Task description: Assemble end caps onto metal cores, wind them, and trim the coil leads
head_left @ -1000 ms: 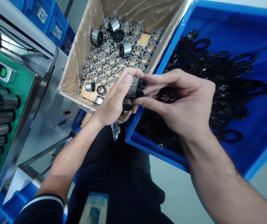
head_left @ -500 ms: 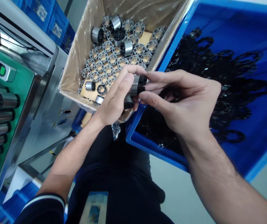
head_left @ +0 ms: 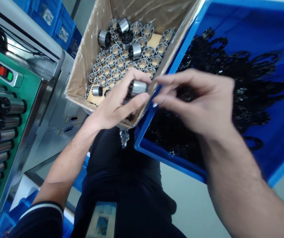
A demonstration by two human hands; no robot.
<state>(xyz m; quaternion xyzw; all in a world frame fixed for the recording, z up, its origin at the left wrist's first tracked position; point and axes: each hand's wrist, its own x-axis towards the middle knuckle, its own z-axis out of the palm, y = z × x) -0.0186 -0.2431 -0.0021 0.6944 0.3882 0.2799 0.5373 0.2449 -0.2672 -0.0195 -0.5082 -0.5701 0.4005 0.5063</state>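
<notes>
My left hand (head_left: 118, 105) is wrapped round a silver cylinder with black ends (head_left: 139, 87), over the near edge of the lined carton (head_left: 82, 56). Part of a darker piece shows under its fingers. To the right, my right hand (head_left: 199, 102) is blurred, thumb and fingertips close together above the blue tray's rim (head_left: 138, 140). Whether anything sits between those fingertips cannot be made out. Rows of silver rings (head_left: 120, 63) stand in the carton, with several black-ended cylinders (head_left: 135, 51) lying on them. Black ring parts (head_left: 253, 109) are heaped in the tray.
At the left, a green work surface (head_left: 30, 92) carries many silver and black cylinders (head_left: 1, 135) and a panel of coloured buttons (head_left: 1, 70). Blue bins (head_left: 50, 19) stand at the upper left. My dark-clothed legs (head_left: 122, 185) are below the carton.
My right hand's fingertips have come off the cylinder. In my left hand the cylinder has turned and shifted slightly left, with the thumb now lower along it. The view has shifted slightly.
</notes>
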